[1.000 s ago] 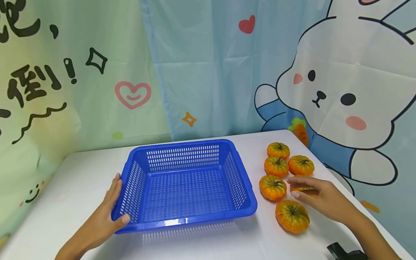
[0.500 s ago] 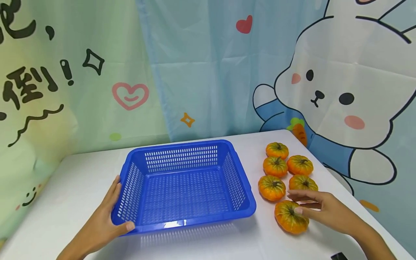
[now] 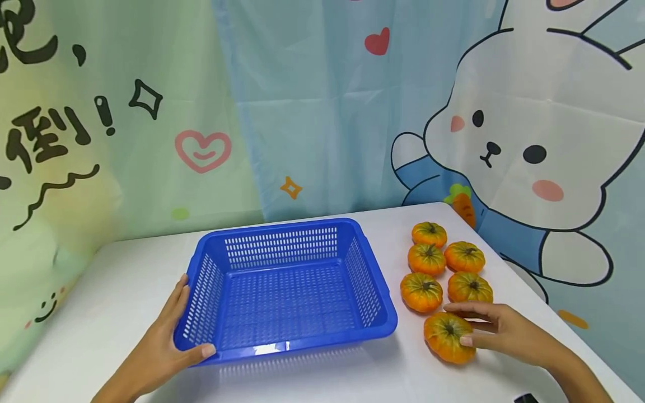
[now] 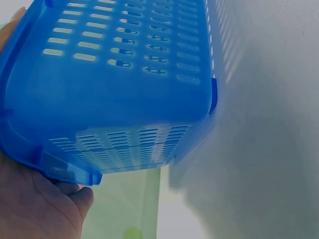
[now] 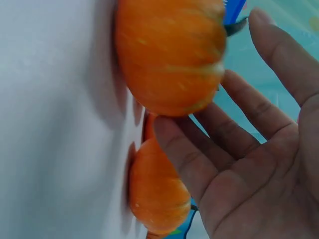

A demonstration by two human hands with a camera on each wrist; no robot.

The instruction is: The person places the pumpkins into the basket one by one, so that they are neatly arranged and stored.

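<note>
A blue plastic basket with slotted walls stands on the white table. At its left front corner my left hand holds the rim, fingers along the outer left side and thumb on the front edge. The left wrist view shows fingertips bent at the rim of the basket. My right hand is at the nearest orange pumpkin, fingers spread beside it. In the right wrist view a finger touches or nearly touches this pumpkin, while the thumb stands apart near the stem.
Several more pumpkins lie in two loose rows behind the nearest one, right of the basket. The table meets printed curtains at the back and right. A small black object shows at the bottom edge.
My right hand has come from the pumpkin behind toward the nearest one, which has shifted slightly left. The left hand stays at the basket corner, its thumb a little further along the front rim.
</note>
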